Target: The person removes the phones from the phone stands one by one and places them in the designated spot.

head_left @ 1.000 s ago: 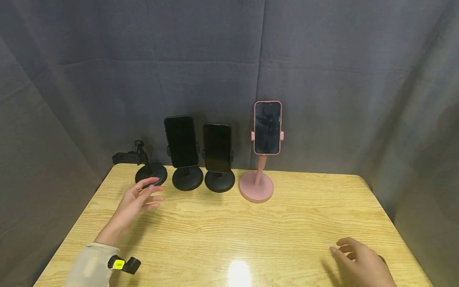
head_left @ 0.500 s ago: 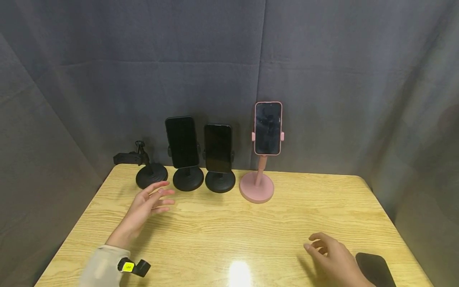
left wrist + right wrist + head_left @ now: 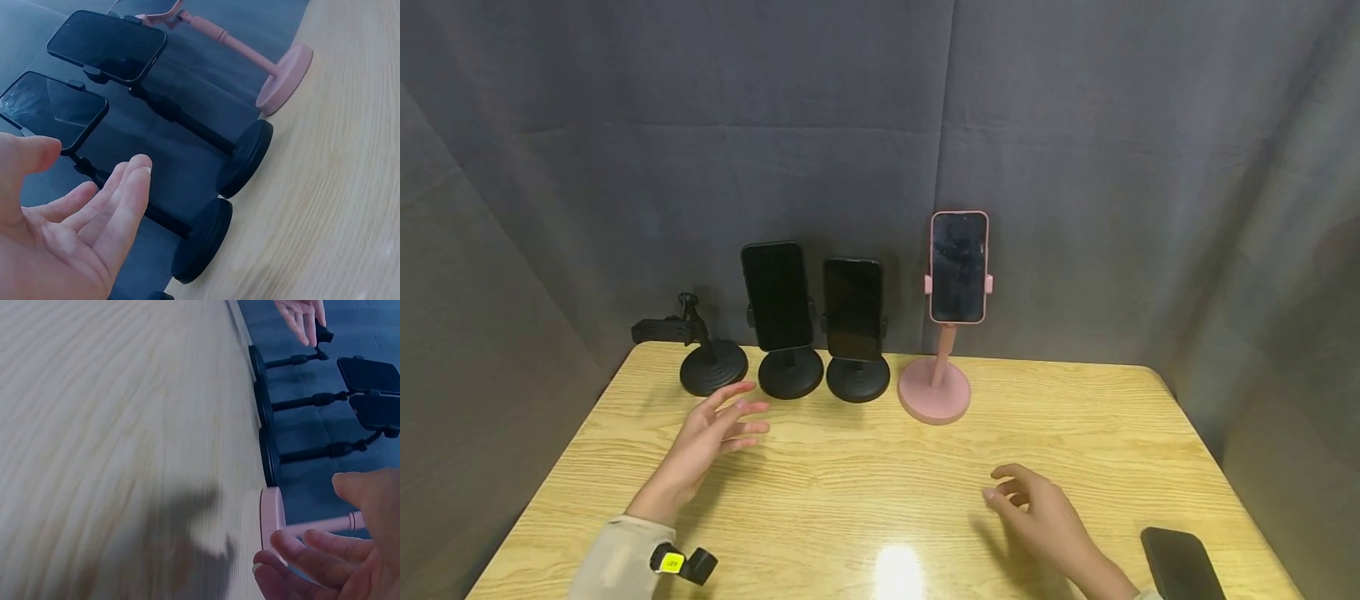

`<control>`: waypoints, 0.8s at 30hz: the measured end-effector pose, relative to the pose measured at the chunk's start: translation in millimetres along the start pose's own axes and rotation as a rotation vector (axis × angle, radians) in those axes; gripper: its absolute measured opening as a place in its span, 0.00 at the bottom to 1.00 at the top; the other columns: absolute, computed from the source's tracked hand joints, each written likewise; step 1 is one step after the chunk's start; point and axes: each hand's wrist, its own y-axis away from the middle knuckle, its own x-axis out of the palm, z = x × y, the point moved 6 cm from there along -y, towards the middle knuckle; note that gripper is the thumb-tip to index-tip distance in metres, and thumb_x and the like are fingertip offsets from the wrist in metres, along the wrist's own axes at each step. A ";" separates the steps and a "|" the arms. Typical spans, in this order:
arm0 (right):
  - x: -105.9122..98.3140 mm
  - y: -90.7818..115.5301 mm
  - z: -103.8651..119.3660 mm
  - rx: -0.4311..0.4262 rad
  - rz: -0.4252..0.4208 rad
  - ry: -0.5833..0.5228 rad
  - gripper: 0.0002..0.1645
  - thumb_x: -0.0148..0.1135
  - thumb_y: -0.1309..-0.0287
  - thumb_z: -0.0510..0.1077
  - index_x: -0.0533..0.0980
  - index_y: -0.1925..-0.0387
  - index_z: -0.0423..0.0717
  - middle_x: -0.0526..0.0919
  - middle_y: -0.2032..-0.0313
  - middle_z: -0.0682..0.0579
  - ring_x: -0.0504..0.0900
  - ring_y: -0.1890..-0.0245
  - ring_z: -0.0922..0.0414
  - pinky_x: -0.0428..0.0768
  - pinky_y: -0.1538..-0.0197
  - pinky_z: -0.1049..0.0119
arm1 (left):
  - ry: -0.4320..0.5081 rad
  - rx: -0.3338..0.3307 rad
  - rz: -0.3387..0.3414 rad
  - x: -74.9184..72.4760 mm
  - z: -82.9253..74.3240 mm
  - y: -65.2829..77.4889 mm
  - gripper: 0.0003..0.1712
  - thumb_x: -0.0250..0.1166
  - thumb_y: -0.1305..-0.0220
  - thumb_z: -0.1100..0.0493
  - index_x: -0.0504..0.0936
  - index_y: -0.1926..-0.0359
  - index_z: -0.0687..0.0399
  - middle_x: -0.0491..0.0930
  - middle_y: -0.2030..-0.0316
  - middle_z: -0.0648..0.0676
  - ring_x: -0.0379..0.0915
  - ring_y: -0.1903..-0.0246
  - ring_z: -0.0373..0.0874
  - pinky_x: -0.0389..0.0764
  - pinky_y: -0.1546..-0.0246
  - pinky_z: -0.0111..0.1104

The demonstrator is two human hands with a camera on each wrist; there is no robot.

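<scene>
My left hand [image 3: 703,437] hovers over the table near the black stands, fingers loosely spread and holding nothing. Closest to it are an unloaded black phone stand [image 3: 715,371] with its clamp hanging left, and a black stand [image 3: 792,373] carrying a black phone [image 3: 777,296]. Beside that, another black stand [image 3: 858,380] carries a second phone [image 3: 853,308]. A pink stand [image 3: 935,392] grips a pink-edged phone [image 3: 959,267]. Above the table's right half is my right hand [image 3: 1037,512], loosely bent and holding nothing; the right wrist view shows its fingers [image 3: 325,562] in front of the pink base.
A dark phone [image 3: 1182,565] lies flat on the wooden table [image 3: 850,467] at the near right, behind my right forearm. A grey curtain [image 3: 820,125] hangs behind the stands and along both sides.
My right hand has moved left and forward, and the phone lying at the near right has come into view. My left hand has shifted slightly right, away from the unloaded stand.
</scene>
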 end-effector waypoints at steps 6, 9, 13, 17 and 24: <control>13.2 -13.2 15.7 -0.045 0.000 -0.057 0.23 0.66 0.34 0.51 0.79 0.45 0.41 0.89 0.58 0.47 0.87 0.62 0.56 0.88 0.59 0.58 | 0.012 0.026 0.009 2.0 -2.6 -4.5 0.33 0.51 0.21 0.45 0.57 0.25 0.56 0.85 0.51 0.40 0.87 0.54 0.39 0.87 0.53 0.29; 19.4 -19.8 22.5 -0.065 0.014 -0.078 0.25 0.65 0.33 0.51 0.77 0.42 0.40 0.88 0.58 0.45 0.87 0.61 0.54 0.89 0.59 0.57 | 0.022 0.035 0.003 1.7 -3.9 -6.4 0.33 0.52 0.21 0.46 0.56 0.25 0.57 0.85 0.54 0.38 0.87 0.55 0.39 0.87 0.54 0.29; 27.7 -26.6 30.5 -0.089 0.045 -0.116 0.28 0.64 0.32 0.52 0.74 0.39 0.39 0.88 0.58 0.45 0.87 0.61 0.54 0.88 0.59 0.59 | 0.028 0.031 -0.010 1.2 -3.9 -7.4 0.33 0.52 0.21 0.46 0.56 0.25 0.57 0.86 0.52 0.42 0.87 0.57 0.37 0.87 0.55 0.29; 35.3 -32.1 38.1 -0.096 0.070 -0.164 0.29 0.64 0.32 0.53 0.74 0.38 0.39 0.88 0.58 0.45 0.86 0.62 0.54 0.87 0.60 0.61 | 0.029 0.023 -0.018 1.3 -3.9 -8.1 0.34 0.53 0.21 0.45 0.56 0.25 0.56 0.86 0.48 0.48 0.87 0.56 0.38 0.87 0.55 0.29; 49.1 -41.2 53.9 -0.139 0.113 -0.214 0.30 0.62 0.30 0.53 0.72 0.37 0.37 0.87 0.55 0.42 0.86 0.62 0.53 0.86 0.61 0.65 | 0.022 0.024 -0.019 2.7 -6.1 -10.7 0.34 0.53 0.22 0.44 0.55 0.25 0.55 0.85 0.48 0.46 0.87 0.56 0.37 0.87 0.53 0.29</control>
